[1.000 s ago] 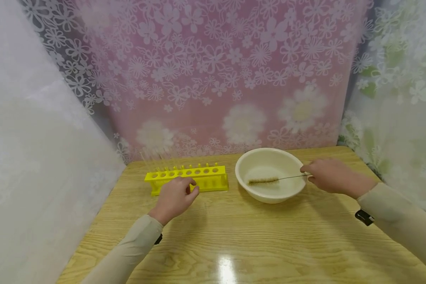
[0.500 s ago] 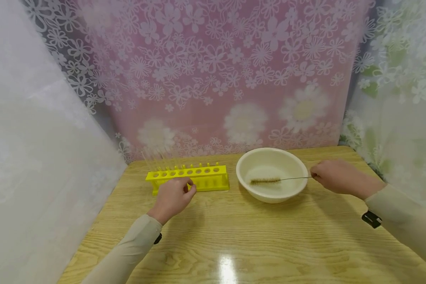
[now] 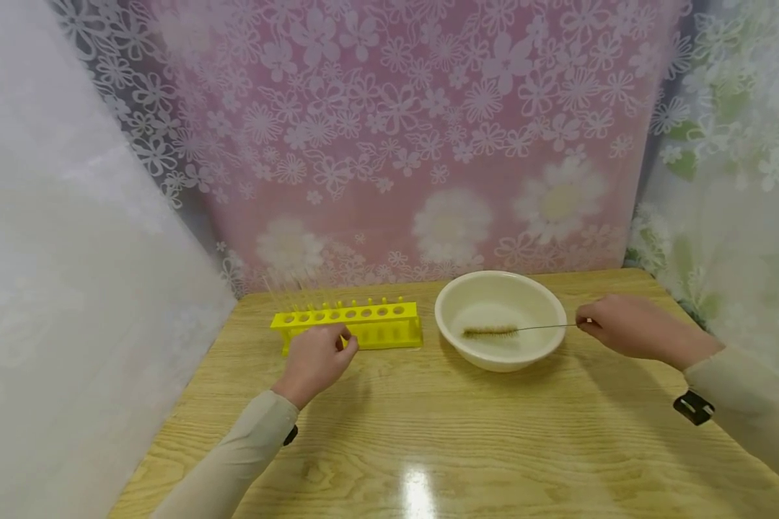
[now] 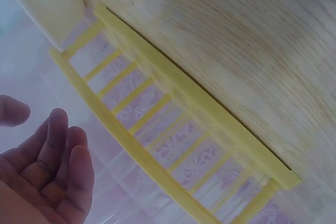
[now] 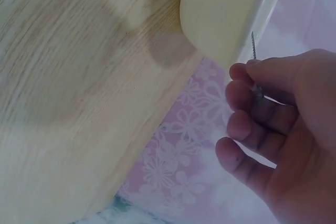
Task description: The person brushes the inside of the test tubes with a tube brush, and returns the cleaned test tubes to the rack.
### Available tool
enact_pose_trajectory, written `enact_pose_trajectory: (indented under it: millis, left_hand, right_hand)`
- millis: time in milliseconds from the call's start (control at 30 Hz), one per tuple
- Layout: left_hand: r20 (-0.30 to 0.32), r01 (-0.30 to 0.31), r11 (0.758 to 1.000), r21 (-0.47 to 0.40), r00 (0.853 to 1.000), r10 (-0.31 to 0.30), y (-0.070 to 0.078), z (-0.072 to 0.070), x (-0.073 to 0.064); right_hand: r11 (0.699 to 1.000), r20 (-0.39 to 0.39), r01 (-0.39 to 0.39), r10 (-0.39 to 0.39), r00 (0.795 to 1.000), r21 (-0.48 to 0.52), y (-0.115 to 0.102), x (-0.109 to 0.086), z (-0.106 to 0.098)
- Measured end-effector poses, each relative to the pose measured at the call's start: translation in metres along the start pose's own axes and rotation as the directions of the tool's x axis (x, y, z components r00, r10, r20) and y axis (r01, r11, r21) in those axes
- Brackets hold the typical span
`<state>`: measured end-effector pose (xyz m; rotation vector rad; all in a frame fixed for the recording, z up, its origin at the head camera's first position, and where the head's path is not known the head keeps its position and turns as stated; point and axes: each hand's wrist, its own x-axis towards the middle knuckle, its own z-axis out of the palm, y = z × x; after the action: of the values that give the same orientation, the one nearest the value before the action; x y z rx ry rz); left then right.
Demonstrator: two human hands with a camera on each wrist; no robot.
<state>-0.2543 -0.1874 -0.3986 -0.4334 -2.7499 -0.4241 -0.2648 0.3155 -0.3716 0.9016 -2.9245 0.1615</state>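
A test tube brush with brown bristles lies across the white bowl, its bristled end inside and its thin wire handle over the right rim. My right hand pinches that handle between thumb and index finger, just right of the bowl. The right wrist view shows the twisted wire rising from the fingertips. My left hand hovers before the yellow test tube rack. Its fingers are loosely curled, thumb apart, with nothing between them. Several clear glass tubes lean at the rack's left part.
A wooden table carries everything. Behind it hangs a pink flowered curtain. Whitish curtains flank the left and right sides. Rack and bowl stand side by side near the back edge, a narrow gap between them.
My right hand has moved right, away from the bowl's rim, and the brush has shifted slightly right. My left hand stays before the rack, its thumb and fingertips a little closer together.
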Motion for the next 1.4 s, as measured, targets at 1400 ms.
enact_pose_trajectory:
  millis: [1400]
  left_hand:
    - [-0.178,0.242,0.95,0.196,0.962,-0.208,-0.03,0.006,0.044]
  right_hand:
    - [0.798,0.049,-0.142,0.14,0.989,0.586,0.02,-0.002,0.009]
